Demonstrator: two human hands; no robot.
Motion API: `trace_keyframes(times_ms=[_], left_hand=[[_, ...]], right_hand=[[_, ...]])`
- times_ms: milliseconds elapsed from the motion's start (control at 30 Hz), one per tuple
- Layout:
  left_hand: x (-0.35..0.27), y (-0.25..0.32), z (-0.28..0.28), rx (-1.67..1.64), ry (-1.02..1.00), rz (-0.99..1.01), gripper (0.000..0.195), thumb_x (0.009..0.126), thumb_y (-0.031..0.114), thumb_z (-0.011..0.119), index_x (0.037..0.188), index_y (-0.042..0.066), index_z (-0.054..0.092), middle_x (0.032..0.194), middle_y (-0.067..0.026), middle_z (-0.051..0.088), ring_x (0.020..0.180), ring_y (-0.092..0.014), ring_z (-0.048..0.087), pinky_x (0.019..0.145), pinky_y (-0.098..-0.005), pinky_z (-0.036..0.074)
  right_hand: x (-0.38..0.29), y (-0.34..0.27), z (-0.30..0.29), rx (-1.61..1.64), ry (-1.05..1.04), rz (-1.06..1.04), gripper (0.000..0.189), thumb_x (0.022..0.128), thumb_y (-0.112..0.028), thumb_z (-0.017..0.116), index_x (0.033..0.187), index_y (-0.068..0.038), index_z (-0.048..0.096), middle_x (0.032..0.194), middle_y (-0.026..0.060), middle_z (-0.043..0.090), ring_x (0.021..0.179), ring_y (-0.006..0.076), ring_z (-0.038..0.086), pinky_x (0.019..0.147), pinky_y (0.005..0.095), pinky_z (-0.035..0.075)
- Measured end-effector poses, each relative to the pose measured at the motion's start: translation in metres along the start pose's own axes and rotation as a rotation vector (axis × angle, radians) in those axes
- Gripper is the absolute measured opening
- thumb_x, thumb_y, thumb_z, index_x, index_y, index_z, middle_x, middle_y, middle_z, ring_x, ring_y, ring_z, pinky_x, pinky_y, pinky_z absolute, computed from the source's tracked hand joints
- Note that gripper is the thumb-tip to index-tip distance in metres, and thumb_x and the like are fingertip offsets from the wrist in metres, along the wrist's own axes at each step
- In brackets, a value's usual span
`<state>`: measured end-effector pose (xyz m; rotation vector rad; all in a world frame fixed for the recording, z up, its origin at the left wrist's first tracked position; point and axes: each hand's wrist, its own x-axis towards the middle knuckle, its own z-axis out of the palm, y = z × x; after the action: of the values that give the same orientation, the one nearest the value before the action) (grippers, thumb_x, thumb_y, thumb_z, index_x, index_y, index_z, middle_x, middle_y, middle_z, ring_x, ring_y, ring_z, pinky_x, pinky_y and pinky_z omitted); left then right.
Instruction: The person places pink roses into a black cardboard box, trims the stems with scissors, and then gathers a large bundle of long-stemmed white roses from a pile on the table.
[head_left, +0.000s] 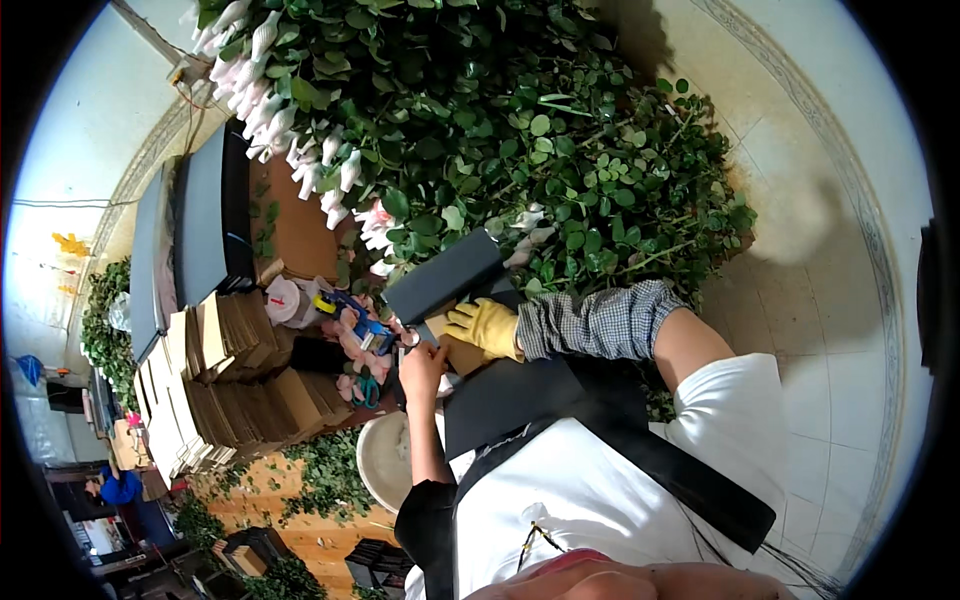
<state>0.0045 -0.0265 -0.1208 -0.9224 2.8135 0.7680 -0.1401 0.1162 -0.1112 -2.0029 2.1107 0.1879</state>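
My right hand (484, 330), in a yellow glove, lies with fingers spread on a brown cardboard piece (460, 355). The bare left hand (421, 373) is beside that cardboard's left edge, its fingers curled. Whether they grip something small there is hard to see. Just beyond the glove rests a dark grey folded board (444, 276). A black sheet (517, 394) lies between the hands and my body. To the left hand's left are teal-handled scissors (367, 390), a blue tape dispenser (367, 324) and loose pink petals (346, 337).
Leafy rose stems (480, 127) with white-netted blooms (255, 105) are heaped ahead. Stacked cardboard pieces (240, 405), a black phone-like object (321, 354) and dark grey boards (202, 217) stand at left. A pale bucket (382, 457) is beside my left arm; cut leaves (330, 465) litter the floor.
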Motion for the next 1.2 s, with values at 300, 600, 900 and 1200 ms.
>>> trace_keyframes(times_ms=[300, 600, 900, 1200], left_hand=[[-0.073, 0.026, 0.046, -0.019, -0.636, 0.291, 0.063, 0.095, 0.046, 0.061, 0.135, -0.001, 0.051, 0.134, -0.0275, 0.055, 0.125, -0.044, 0.051, 0.105, -0.042, 0.041], [-0.026, 0.048, -0.022, 0.296, 0.008, 0.296, 0.032, 0.093, 0.029, 0.055, 0.079, 0.006, 0.071, 0.07, -0.0175, 0.069, 0.063, -0.033, 0.069, 0.054, -0.0442, 0.054], [-0.025, 0.011, 0.027, 0.259, -0.094, 0.147, 0.032, 0.092, 0.04, 0.059, 0.094, 0.011, 0.072, 0.073, -0.0159, 0.07, 0.069, -0.032, 0.071, 0.06, -0.0436, 0.055], [-0.021, 0.046, 0.019, 0.244, -0.102, 0.135, 0.034, 0.093, 0.038, 0.057, 0.105, 0.007, 0.064, 0.077, -0.0176, 0.071, 0.068, -0.035, 0.072, 0.057, -0.0486, 0.058]], right_hand=[[0.002, -0.007, 0.003, 0.071, 0.091, -0.031, 0.094, 0.071, -0.05, 0.077, 0.146, -0.007, 0.041, 0.148, 0.0146, 0.045, 0.137, 0.0315, 0.041, 0.109, 0.0427, 0.037], [0.009, -0.004, 0.009, 0.069, 0.041, -0.007, 0.081, 0.078, -0.043, 0.07, 0.146, -0.01, 0.041, 0.152, 0.0152, 0.042, 0.136, 0.0312, 0.045, 0.104, 0.0425, 0.041], [0.008, 0.102, -0.183, 1.304, 0.288, -0.588, 0.047, 0.095, -0.025, 0.066, 0.137, -0.008, 0.054, 0.131, 0.0101, 0.06, 0.128, 0.0229, 0.052, 0.11, 0.0432, 0.04], [0.105, 0.4, -0.447, 0.32, 1.094, 0.809, 0.059, 0.089, -0.034, 0.07, 0.136, -0.002, 0.053, 0.122, 0.0181, 0.066, 0.111, 0.0305, 0.064, 0.095, 0.0408, 0.051]])
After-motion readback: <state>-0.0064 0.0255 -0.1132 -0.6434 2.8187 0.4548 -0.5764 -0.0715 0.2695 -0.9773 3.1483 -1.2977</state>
